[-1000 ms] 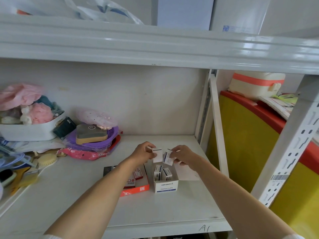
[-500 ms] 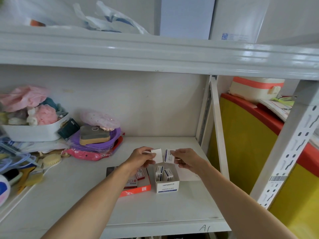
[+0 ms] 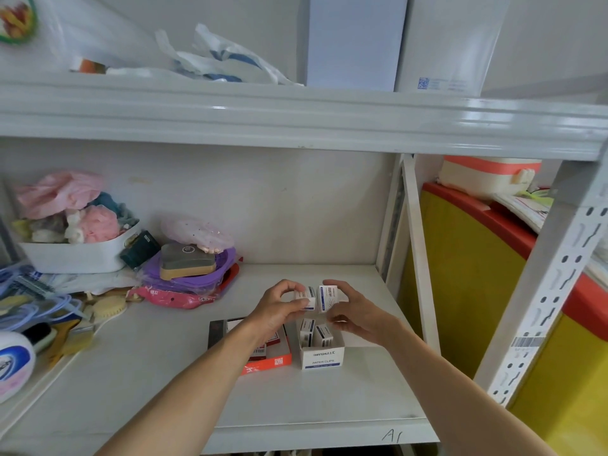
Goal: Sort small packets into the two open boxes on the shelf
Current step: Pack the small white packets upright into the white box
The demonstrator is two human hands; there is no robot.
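1. The left hand (image 3: 279, 311) is raised above the shelf (image 3: 158, 366), thumb and fingers pinched on a small white packet (image 3: 307, 299).
2. The right hand (image 3: 353, 312) is level with it, fingers clamped on a second packet (image 3: 327, 297) with blue print on its face.
3. The two packets are side by side, touching or nearly so, held just above the white box (image 3: 322, 355).
4. The white box stands open near the shelf's front edge, toward its right end; two more packets (image 3: 314, 334) stand upright inside it.
5. The red box (image 3: 266, 360) lies flat just left of the white box, partly hidden under the left forearm; what it holds is hard to make out.
6. At the shelf's back left corner sits a white tub (image 3: 75, 258) of pink and blue soft things, with a purple pile (image 3: 194, 274) beside it.
7. Loose clutter lies along the shelf's left edge.
8. "A1" (image 3: 393, 435) is handwritten on the shelf's front lip, near the right end.
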